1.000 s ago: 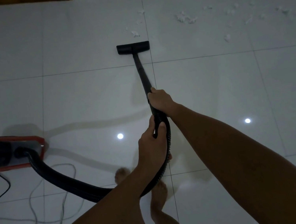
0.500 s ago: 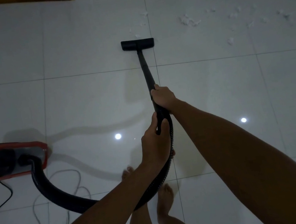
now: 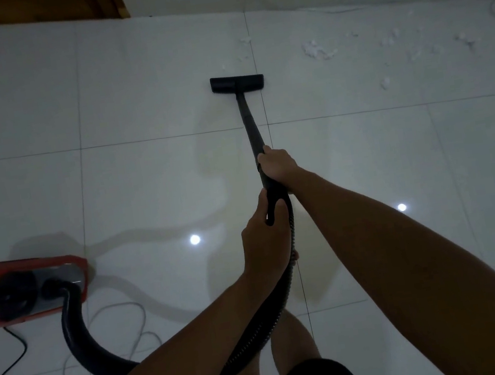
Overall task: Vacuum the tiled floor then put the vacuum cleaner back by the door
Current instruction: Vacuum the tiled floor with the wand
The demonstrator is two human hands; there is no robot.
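White scraps (image 3: 318,49) were noted on the far right tiles, beyond the nozzle (image 3: 237,82). The wand (image 3: 251,129) was grasped by both right hand (image 3: 276,164) and left hand (image 3: 265,239). Vacuuming was judged under way; a rightward stroke was called for. The red vacuum cleaner (image 3: 27,289) was found at near left.

Open tiles (image 3: 129,92) ahead, hose (image 3: 80,347) and cords (image 3: 124,315) (possibly tangled) left

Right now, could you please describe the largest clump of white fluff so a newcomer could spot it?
Start at the black rectangular floor nozzle on the glossy white tiled floor. Look up and right, towards the wall. The largest clump of white fluff lies there, denser and wider than the small scraps scattered further right.
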